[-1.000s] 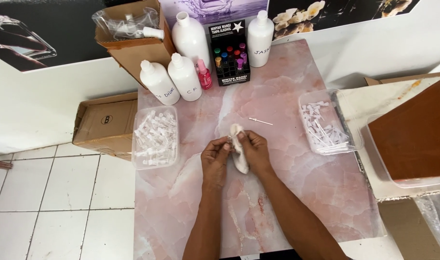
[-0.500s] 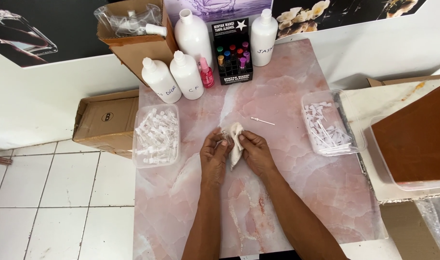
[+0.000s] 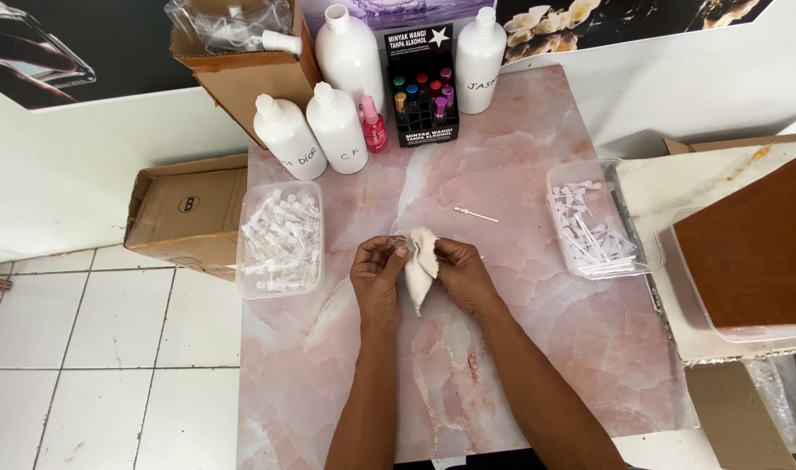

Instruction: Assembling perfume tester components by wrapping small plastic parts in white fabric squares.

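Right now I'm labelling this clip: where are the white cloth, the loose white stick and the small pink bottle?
white cloth [image 3: 421, 271], head view, middle of the fabric.
loose white stick [image 3: 476, 214], head view, mid-shaft.
small pink bottle [image 3: 374, 129], head view, its body.

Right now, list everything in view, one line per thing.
white bottles: five, white, table's far end
pink spray bottle: one, beside them
black rack: one, coloured vials inside
left tray: one, clear, small clear vials
right tray: one, clear, white sticks
loose stick: one, white, mid-table
cardboard boxes: two, brown, left
cloth: one, white, between hands
left hand: pinches small clear item
right hand: grips cloth
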